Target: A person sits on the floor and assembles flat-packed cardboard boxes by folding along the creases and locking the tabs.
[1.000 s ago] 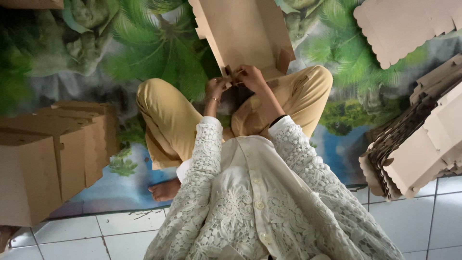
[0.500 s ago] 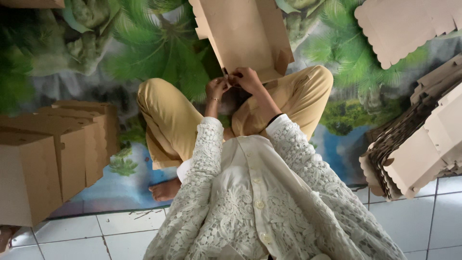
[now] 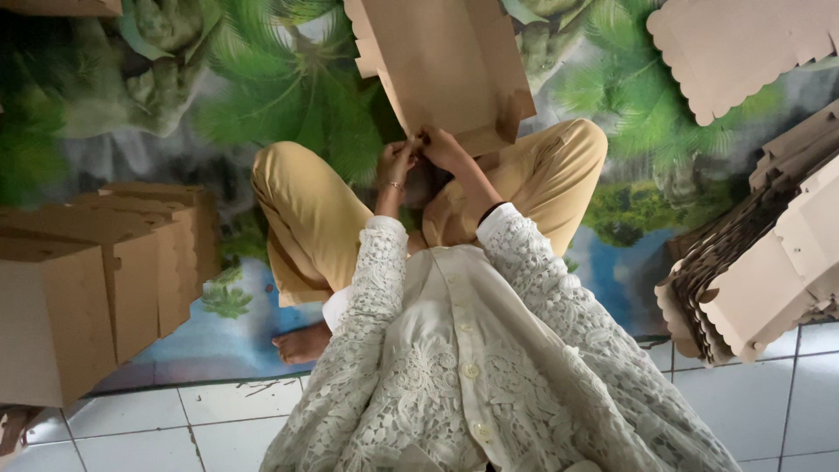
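Note:
I sit cross-legged in yellow trousers and a white lace top. A flat brown cardboard box blank (image 3: 441,61) stands tilted over my knees. My left hand (image 3: 398,164) and my right hand (image 3: 446,149) meet at its near lower edge, and the fingers of both pinch the cardboard there. A thin bracelet is on my left wrist. The fingertips are partly hidden behind one another.
Several assembled brown boxes (image 3: 87,280) stand in a row on the left. A stack of flat scalloped blanks (image 3: 752,280) lies on the right, with another blank (image 3: 734,44) at the top right. Under me is a palm-print mat (image 3: 280,96), and white floor tiles (image 3: 218,419) lie nearer.

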